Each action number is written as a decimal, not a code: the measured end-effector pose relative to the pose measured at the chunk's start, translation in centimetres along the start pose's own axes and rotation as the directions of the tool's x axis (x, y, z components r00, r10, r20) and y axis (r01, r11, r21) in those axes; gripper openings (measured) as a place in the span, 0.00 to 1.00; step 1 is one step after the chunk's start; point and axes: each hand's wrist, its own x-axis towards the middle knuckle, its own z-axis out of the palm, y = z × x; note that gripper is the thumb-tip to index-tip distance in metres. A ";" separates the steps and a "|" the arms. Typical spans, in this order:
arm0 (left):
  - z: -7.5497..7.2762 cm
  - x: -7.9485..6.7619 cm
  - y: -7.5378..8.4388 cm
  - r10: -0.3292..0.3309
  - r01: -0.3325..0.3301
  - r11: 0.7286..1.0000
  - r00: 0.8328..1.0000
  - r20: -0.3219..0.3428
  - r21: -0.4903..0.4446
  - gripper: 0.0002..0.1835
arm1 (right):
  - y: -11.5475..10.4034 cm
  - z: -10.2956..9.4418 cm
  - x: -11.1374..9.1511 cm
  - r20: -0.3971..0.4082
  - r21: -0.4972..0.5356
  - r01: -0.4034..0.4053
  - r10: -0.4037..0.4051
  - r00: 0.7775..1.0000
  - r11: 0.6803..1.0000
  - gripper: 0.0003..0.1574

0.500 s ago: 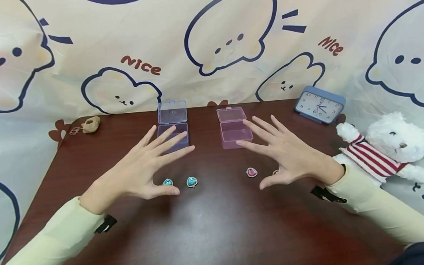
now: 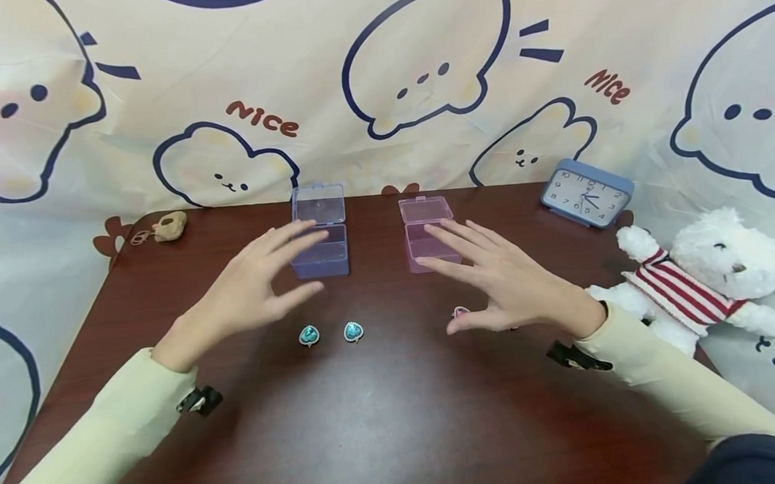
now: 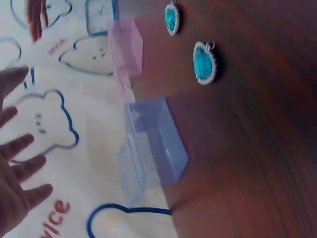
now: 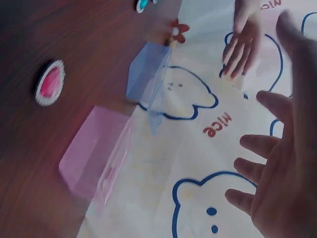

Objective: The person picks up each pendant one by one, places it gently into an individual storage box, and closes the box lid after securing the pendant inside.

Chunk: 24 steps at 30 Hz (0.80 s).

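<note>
My left hand hovers with fingers extended, left of a small blue clear box whose lid is raised. Two teal heart-shaped pendants with sparkling rims lie on the table below that hand. My right hand hovers with fingers spread, partly covering an opened pink clear box. Under its thumb side a pink heart-shaped pendant shows fully in the right wrist view; only a sliver of another small item peeks out under the palm. Neither hand holds anything.
The dark wood table meets a printed cloth backdrop. A blue clock stands at the back right, with a white teddy bear nearer. A small beige object with a cord sits at the back left.
My left hand has lifted away from the teal pendants, uncovering both, and its fingers are less spread. The right hand has shifted left, now partly over the pink pendant.
</note>
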 end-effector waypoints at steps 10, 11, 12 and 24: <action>1.0 2.0 -5.8 -0.359 0.427 0.872 0.890 0.280 -0.240 0.56 | -2.9 2.8 4.6 0.025 0.202 -0.069 0.065 0.998 0.977 0.42; 1.3 2.1 -6.4 -0.369 0.453 0.856 0.873 0.320 -0.248 0.58 | -3.1 3.3 5.0 0.049 0.230 -0.087 0.078 0.996 0.969 0.39; 1.6 2.1 -6.9 -0.376 0.481 0.836 0.853 0.362 -0.264 0.60 | -3.3 3.9 5.4 0.072 0.263 -0.104 0.088 0.993 0.959 0.37; 4.4 3.1 -10.3 -0.375 0.648 0.595 0.747 0.549 -0.475 0.63 | -6.7 11.5 8.7 0.288 0.315 -0.294 0.204 0.936 0.902 0.34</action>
